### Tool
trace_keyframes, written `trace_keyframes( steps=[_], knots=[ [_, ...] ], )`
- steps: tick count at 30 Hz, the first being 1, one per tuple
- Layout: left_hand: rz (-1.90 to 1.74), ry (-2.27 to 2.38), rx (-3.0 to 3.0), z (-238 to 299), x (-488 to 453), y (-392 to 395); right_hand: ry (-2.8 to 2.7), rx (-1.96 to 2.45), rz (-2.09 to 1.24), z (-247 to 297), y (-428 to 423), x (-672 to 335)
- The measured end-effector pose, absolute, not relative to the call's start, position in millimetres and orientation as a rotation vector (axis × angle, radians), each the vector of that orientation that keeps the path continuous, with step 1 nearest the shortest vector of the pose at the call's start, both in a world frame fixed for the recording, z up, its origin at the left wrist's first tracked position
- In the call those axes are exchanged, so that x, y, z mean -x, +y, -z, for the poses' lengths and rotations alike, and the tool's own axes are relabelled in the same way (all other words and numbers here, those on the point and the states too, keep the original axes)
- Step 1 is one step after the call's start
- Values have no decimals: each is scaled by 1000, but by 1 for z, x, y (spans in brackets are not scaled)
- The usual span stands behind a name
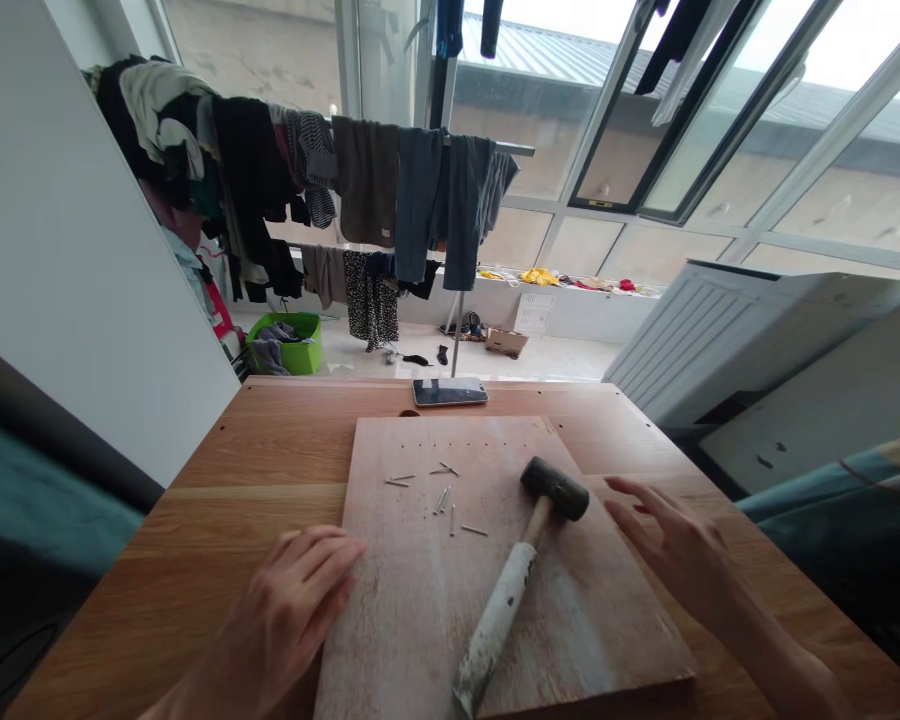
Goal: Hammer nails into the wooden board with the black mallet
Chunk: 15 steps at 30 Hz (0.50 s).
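Note:
A wooden board (397, 620) lies on the table between my two hands. Across its right half rests a hammer (502, 600), its dark head (555, 488) pointing away and its worn white handle slanting down towards me. Several loose nails (441, 500) are scattered over the board's middle, and a row of small dark marks runs near its far edge. My left hand (289, 595) is at the board's left edge, fingertips touching it, fingers loosely extended and holding nothing. Beside the right edge, close to the hammer head, my right hand (667, 545) is open with its fingers apart.
A phone (450, 391) lies at the far edge of the wooden table (217, 520). Beyond are a clothes rack hung with laundry (367, 185), a green basket (307, 345) and a cardboard box (505, 343). A white appliance (720, 340) stands at the right.

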<state>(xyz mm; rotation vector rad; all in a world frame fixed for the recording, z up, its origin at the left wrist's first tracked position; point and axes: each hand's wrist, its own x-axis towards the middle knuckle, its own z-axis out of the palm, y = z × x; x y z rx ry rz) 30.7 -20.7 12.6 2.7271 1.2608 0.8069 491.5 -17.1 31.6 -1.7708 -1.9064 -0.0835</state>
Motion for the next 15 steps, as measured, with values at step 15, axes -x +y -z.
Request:
trace_keyframes(
  steps=[15],
  knots=[
    [-832,1748,-2866,10,51,-43,-1978,1789,-110,29,-59,-413]
  ],
)
